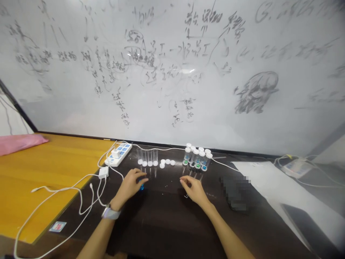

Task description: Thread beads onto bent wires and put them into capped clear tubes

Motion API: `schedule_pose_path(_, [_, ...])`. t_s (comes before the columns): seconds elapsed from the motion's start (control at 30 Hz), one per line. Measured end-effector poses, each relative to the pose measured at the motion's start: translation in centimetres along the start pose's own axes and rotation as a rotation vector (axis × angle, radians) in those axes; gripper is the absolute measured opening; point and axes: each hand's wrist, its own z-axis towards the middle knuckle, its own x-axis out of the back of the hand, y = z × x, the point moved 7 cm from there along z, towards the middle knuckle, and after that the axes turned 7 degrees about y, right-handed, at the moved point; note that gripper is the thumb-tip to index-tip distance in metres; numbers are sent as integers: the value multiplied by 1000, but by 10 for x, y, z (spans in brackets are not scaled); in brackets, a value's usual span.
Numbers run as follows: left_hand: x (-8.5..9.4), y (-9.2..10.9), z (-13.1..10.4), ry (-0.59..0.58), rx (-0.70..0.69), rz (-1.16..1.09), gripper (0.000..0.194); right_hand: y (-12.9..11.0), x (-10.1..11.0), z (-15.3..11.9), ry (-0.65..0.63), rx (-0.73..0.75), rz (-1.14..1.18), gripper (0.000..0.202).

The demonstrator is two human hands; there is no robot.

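Looks like a handling step on the small blue piece (142, 187) at 3 o'clock of the left hand (131, 183), its fingers loosely curled, grip unclear; right hand (196, 189) has fingers nearly meeting, contents can't tell; next move calls for a firm left pinch.

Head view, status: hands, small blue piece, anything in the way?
Left hand open beside small blue piece, contact unclear. Right hand curled, hold unclear. Between hands: tiny white bits, nothing larger.
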Motion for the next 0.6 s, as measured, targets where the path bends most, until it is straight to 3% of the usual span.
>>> schedule_pose_path(0.13, [-1,-10,-23,-159,-121,157,29,0,0,-3,-9,-2,-2,23])
schedule_pose_path(0.33, [-10,-2,-33,-223,-173,234,15,0,0,-3,-8,9,-46,25])
schedule_pose_path(0.47, [-12,8,-30,-196,-98,47,7,4,10,1,21,8,-68,25])
schedule_pose_path(0.6, [-16,25,-27,-272,166,-390,18,26,41,11,161,-89,-78,31])
